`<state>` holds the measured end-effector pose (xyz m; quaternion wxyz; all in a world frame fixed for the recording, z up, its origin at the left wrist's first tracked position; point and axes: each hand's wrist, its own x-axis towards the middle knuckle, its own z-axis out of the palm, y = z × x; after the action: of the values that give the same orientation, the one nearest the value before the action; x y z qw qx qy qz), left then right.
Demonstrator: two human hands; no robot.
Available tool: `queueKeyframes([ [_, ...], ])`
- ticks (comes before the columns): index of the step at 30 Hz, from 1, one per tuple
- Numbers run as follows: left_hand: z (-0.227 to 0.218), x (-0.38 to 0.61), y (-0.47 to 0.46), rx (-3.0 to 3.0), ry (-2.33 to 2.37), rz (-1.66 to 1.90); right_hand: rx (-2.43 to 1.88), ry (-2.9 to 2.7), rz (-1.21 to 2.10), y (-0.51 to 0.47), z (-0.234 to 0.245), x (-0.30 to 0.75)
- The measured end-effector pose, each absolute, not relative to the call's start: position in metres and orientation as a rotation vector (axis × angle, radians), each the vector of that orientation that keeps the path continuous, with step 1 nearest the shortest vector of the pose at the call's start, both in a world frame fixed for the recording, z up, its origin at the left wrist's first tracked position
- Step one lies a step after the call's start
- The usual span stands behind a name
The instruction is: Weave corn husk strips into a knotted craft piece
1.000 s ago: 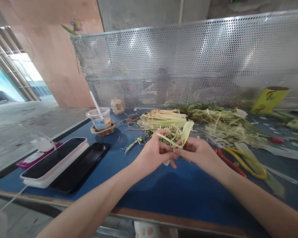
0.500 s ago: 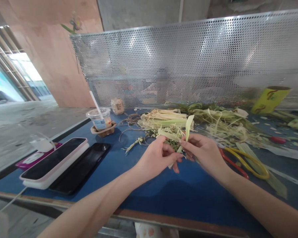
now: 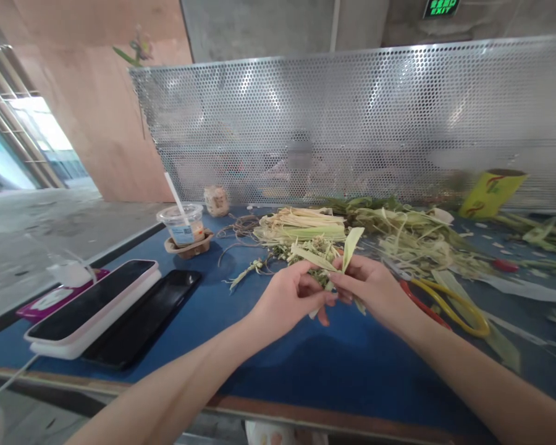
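Blue table; lidded cup holds drink; left fingers, right fingers pinch leaf strips.

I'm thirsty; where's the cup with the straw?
In the head view, the cup sits left of centre in a brown holder on the blue table, beyond the black phone.

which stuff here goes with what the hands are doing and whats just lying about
Likely part of the job:
leaf strips held by the left hand and right hand
leaf bundle behind
scissors

Apparently just lying about:
drink cup
black phone
pink-edged phone
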<state>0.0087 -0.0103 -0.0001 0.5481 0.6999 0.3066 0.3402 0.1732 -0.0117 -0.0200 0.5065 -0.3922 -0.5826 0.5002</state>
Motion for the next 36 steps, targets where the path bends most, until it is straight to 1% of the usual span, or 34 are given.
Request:
queueKeyframes([
  [7, 0.001, 0.010, -0.014, 1.595, 0.646, 0.791, -0.964, -1.341, 1.189, -0.011, -0.018, 0.173],
  [12, 0.001, 0.009, -0.011, 1.534, 0.625, 0.850, -0.810, -1.532, 1.273, -0.013, -0.003, 0.183],
  [16, 0.004, 0.007, -0.006, 1.449, 0.677, 0.994, -0.947, -1.641, 1.212, -0.017, 0.009, 0.188],
  [19, 0.003, 0.007, -0.007, 1.504, 0.659, 0.921, -1.023, -1.681, 1.159, -0.019, 0.010, 0.187],
  [22, 0.000, 0.007, -0.007, 1.609, 0.661, 0.851, -1.072, -1.714, 1.172, -0.021, 0.007, 0.183],
  [25, -0.004, 0.008, -0.005, 1.654, 0.683, 0.902, -1.111, -1.676, 1.189, -0.024, 0.006, 0.179],
  [32, -0.001, 0.007, -0.001, 1.628, 0.738, 0.863, -1.138, -1.853, 1.040, -0.025, 0.009, 0.182],
  [36, -0.005, 0.008, 0.000, 1.591, 0.707, 0.911, -1.123, -1.893, 0.994, -0.024, 0.008, 0.184],
])
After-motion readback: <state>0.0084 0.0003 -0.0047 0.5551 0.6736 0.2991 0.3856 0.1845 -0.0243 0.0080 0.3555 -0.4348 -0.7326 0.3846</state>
